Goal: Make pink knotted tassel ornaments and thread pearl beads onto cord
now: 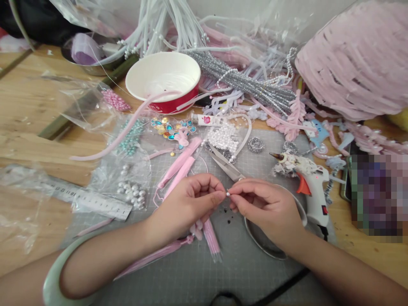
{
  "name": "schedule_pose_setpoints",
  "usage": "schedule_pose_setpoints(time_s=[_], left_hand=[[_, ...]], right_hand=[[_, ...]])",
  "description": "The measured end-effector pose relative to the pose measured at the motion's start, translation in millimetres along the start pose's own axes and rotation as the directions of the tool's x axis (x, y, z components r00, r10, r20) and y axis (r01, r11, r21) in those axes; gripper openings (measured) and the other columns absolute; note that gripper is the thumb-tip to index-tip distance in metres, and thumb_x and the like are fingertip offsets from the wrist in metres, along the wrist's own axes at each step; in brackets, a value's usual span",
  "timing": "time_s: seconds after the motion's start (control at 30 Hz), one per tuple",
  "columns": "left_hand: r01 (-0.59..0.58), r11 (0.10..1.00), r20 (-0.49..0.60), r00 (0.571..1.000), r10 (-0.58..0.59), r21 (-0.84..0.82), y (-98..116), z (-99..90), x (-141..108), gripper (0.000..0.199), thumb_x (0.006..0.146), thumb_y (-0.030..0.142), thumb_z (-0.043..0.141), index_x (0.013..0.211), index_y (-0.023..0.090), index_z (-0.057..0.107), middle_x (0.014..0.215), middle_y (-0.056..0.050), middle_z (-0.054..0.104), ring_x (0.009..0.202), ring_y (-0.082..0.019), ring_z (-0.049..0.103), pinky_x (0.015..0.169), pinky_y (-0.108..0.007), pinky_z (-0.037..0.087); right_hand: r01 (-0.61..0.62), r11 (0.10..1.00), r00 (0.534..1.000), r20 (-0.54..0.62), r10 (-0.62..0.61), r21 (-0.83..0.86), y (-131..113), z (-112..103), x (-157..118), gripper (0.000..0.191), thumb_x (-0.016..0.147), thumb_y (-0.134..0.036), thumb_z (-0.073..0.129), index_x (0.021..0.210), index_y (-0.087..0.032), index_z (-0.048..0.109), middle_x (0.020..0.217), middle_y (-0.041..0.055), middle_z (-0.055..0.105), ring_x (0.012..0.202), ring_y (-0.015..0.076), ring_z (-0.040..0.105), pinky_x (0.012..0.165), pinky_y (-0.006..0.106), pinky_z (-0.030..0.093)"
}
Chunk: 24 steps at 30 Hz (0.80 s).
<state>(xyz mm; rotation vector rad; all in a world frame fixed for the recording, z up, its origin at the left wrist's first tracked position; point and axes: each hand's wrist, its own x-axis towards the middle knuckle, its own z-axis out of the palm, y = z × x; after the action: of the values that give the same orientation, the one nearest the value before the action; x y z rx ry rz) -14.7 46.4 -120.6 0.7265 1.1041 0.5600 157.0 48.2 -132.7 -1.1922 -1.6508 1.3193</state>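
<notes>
Between the fingertips of both hands is a small silvery-white bead (228, 194). My left hand (204, 196) pinches at its left side, thumb against index finger. From the right, my right hand (266, 203) closes its thumb and index finger on the same bead. Pink tassels (180, 170) lie beside and beneath my left hand. Metal scissors (225, 165) rest just above the fingertips, their handles hidden behind my right hand. Under my right hand sits a round metal-rimmed item (266, 248). A pile of white pearls (223, 137) lies further up the grey mat (255, 280).
A white glue gun (314, 187) lies right of my right hand. A red and white bowl (188, 100) stands at the back, near silver glitter stems (248, 83). At left are a ruler (92, 204) and bagged beads (130, 191). A large pink bundle (353, 59) fills the back right.
</notes>
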Motion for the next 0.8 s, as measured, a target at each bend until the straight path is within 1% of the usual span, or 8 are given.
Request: schedule_pose_setpoints(time_s=[0.3, 0.43, 0.57, 0.8], left_hand=[[0.000, 1.000, -0.014, 1.000, 0.001, 0.010, 1.1, 0.5, -0.2, 0.020, 0.074, 0.034, 0.060, 0.072, 0.017, 0.052, 0.040, 0.010, 0.042, 0.027, -0.004, 0.037, 0.026, -0.011, 0.029], [0.000, 1.000, -0.010, 1.000, 0.001, 0.015, -0.1, -0.5, 0.0, 0.019, 0.074, 0.034, 0.061, 0.072, 0.017, 0.053, 0.040, 0.009, 0.042, 0.028, -0.004, 0.036, 0.025, -0.011, 0.031], [-0.018, 1.000, 0.004, 1.000, 0.018, 0.010, 0.9, 0.4, 0.4, 0.018, 0.074, 0.033, 0.060, 0.072, 0.017, 0.052, 0.041, 0.009, 0.043, 0.030, -0.004, 0.037, 0.027, -0.011, 0.030], [-0.012, 1.000, 0.003, 1.000, 0.012, 0.028, 4.7, 2.7, -0.8, 0.012, 0.076, 0.027, 0.059, 0.074, 0.017, 0.053, 0.040, 0.010, 0.044, 0.028, -0.003, 0.038, 0.027, -0.011, 0.028]], right_hand=[[0.008, 0.989, 1.000, -0.022, -0.012, -0.149, -4.9, 0.7, -0.1, 0.009, 0.075, -0.012, 0.059, 0.072, -0.019, 0.064, 0.063, -0.0010, 0.063, 0.056, 0.0104, 0.058, 0.052, 0.021, 0.046], [-0.004, 0.982, 1.000, 0.004, 0.005, -0.191, -5.2, 0.9, -0.7, 0.010, 0.077, -0.012, 0.058, 0.070, -0.019, 0.061, 0.062, -0.0024, 0.060, 0.054, 0.0089, 0.055, 0.051, 0.019, 0.043], [0.023, 0.970, 1.000, 0.009, -0.021, -0.242, -5.6, 1.8, -0.9, 0.012, 0.077, -0.011, 0.057, 0.069, -0.019, 0.058, 0.062, -0.0037, 0.057, 0.054, 0.0078, 0.051, 0.052, 0.018, 0.041], [0.020, 0.970, 0.999, 0.032, -0.012, -0.241, -4.2, 2.9, -1.0, 0.011, 0.079, -0.011, 0.054, 0.071, -0.019, 0.056, 0.064, -0.0035, 0.055, 0.054, 0.0078, 0.049, 0.051, 0.018, 0.039]])
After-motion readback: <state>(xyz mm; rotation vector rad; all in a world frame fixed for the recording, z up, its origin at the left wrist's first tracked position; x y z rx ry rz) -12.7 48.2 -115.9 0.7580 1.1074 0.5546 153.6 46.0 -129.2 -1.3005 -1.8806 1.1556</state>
